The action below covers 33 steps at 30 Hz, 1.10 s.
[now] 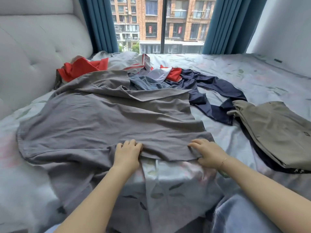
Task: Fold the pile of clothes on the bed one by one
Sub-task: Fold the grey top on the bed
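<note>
Both hands, left (126,154) and right (207,153), pinch grey shirt (101,118) hem; no legible writing.

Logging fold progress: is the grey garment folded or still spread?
Spread. The grey garment lies wide and creased across the bed; both hands grip its near edge.

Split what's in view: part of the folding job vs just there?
Job: grey garment gripped at its near edge by left hand and right hand; unfolded pile; navy garment; folded khaki garment.
Just there: bedsheet, headboard, curtains, window.
</note>
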Each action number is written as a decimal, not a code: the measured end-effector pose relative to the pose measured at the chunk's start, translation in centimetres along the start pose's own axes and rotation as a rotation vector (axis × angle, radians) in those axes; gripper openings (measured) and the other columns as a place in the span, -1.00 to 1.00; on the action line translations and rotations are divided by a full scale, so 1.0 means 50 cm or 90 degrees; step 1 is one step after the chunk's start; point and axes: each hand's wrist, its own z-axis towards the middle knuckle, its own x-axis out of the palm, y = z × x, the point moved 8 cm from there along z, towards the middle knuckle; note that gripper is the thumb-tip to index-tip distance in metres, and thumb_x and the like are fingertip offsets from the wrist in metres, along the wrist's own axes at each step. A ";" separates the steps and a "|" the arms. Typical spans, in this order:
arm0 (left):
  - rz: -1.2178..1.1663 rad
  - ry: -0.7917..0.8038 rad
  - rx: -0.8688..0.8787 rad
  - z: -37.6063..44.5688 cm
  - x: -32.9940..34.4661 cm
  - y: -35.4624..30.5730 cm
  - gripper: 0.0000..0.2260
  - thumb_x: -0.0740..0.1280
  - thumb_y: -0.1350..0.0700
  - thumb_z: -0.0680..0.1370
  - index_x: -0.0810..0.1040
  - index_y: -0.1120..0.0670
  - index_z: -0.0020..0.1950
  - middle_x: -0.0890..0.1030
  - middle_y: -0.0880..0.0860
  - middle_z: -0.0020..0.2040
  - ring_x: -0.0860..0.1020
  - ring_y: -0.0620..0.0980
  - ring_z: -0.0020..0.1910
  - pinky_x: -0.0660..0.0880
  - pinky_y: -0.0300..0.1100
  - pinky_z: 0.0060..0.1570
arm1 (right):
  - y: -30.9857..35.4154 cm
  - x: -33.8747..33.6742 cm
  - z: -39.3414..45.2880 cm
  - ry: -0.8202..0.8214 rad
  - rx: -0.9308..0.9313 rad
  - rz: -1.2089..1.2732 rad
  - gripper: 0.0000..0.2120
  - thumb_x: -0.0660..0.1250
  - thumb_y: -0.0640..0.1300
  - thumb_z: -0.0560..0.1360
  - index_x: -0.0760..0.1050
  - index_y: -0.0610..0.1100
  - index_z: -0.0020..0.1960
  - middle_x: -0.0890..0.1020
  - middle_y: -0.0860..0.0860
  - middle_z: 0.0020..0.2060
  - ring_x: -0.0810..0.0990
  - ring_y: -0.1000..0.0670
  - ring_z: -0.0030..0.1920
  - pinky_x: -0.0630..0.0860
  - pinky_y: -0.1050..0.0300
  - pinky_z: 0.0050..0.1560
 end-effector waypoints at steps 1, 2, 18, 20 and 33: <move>0.011 -0.014 -0.018 0.005 0.000 0.005 -0.64 0.20 0.25 0.47 0.40 -0.03 0.23 0.43 0.01 0.20 0.40 0.06 0.22 0.30 -0.07 0.15 | -0.012 -0.001 0.001 -0.024 0.003 -0.019 -0.38 0.23 -0.25 0.40 0.30 0.04 0.44 0.32 0.10 0.41 0.31 -0.02 0.38 0.41 0.08 0.19; 0.022 -0.026 -0.034 0.007 0.003 0.010 -0.66 0.20 0.26 0.48 0.41 -0.02 0.22 0.45 0.02 0.19 0.42 0.07 0.21 0.32 -0.06 0.12 | -0.020 -0.002 0.001 -0.049 0.006 -0.024 -0.40 0.21 -0.31 0.40 0.34 0.02 0.41 0.35 0.08 0.38 0.33 -0.03 0.35 0.43 0.06 0.17; 0.065 -0.132 0.086 -0.122 -0.072 0.042 -0.72 0.63 0.26 0.16 0.68 -0.08 -0.32 0.43 -0.04 -0.46 0.51 0.08 -0.49 0.43 -0.14 -0.37 | -0.098 0.007 -0.136 -0.076 0.001 0.056 -0.73 0.30 -0.09 0.54 0.61 0.19 0.16 0.62 -0.02 0.00 0.62 -0.09 0.02 0.50 0.05 0.03; 0.027 -0.075 0.074 -0.135 -0.064 0.043 -0.74 0.57 0.17 0.33 0.71 -0.19 -0.15 0.41 -0.08 -0.37 0.58 0.03 -0.32 0.42 -0.13 -0.20 | -0.106 0.006 -0.144 -0.085 0.015 0.097 -0.76 0.32 -0.08 0.54 0.62 0.17 0.14 0.65 -0.01 -0.02 0.62 -0.05 0.02 0.49 0.12 0.03; -0.395 -0.044 -0.007 0.024 -0.120 0.140 -0.77 0.35 0.03 0.56 0.49 0.08 -0.26 0.46 0.02 -0.40 0.38 -0.10 -0.38 0.27 -0.25 -0.33 | -0.189 -0.050 -0.009 -0.288 0.181 0.942 -0.89 0.37 -0.16 0.53 0.61 -0.07 0.05 0.71 0.11 -0.14 0.65 0.22 -0.16 0.52 0.39 -0.19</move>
